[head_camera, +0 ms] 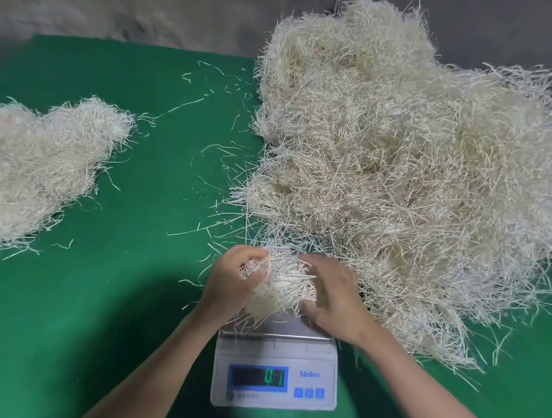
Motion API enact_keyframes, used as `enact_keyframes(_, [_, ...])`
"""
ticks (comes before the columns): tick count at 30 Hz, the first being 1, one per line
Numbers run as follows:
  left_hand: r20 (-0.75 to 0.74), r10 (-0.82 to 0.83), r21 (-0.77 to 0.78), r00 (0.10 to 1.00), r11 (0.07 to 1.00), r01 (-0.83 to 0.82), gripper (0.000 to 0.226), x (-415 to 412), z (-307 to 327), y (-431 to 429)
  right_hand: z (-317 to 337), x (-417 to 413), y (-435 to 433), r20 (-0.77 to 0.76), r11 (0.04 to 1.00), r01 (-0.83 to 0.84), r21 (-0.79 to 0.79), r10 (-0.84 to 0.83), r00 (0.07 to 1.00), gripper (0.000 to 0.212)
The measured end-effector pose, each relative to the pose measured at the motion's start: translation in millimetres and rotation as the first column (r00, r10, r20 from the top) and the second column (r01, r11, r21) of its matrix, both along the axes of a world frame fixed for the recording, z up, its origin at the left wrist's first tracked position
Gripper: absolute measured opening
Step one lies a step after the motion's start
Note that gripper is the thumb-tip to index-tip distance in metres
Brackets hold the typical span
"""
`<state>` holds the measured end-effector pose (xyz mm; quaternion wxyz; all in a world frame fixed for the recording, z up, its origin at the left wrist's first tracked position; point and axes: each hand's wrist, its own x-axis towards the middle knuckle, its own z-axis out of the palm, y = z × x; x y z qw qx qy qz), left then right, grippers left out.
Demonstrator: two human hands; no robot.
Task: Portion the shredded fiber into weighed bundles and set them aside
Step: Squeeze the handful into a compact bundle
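Note:
A small bundle of pale shredded fiber (279, 286) is above the steel pan of a white digital scale (274, 370) near the table's front. My left hand (231, 283) grips the bundle's left side, with thumb and fingers curled into the strands. On the bundle's right side, my right hand (333, 299) cups it with bent fingers. The scale's green display shows digits, blurred. A huge heap of loose fiber (399, 171) fills the right half of the table and touches the scale's far side. A lower pile of fiber (34, 168) lies at the left edge.
Green cloth (117, 296) covers the table. Stray strands (213, 153) lie scattered between the two piles. A grey wall (151, 7) runs behind the table.

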<state>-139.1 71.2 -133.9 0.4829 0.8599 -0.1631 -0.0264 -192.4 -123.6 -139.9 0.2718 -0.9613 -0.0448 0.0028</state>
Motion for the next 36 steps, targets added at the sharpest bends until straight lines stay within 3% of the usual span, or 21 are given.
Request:
enact_keyframes(7, [-0.165, 0.098, -0.195, 0.982, 0.972, -0.129, 0.035, -1, 17, 7, 26, 2, -4, -0.161, 0.989, -0.074, 0.125, 0.094, 0.983, 0.088])
enact_keyframes(13, [-0.121, 0.195, -0.238, 0.973, 0.946, -0.219, 0.018, 2, 28, 10, 46, 8, -3, -0.056, 0.956, -0.063, 0.285, 0.082, 0.995, 0.065])
enact_keyframes(21, [-0.131, 0.19, -0.243, 0.973, 0.945, -0.217, 0.017, 1, 29, 7, 53, 12, -1, -0.018, 0.94, -0.054, 0.337, 0.063, 0.998, 0.047])
enact_keyframes(36, [-0.152, 0.187, -0.232, 0.971, 0.948, -0.219, 0.017, 2, 30, 5, 52, 12, -1, -0.026, 0.938, -0.045, 0.343, 0.057, 0.998, 0.044])
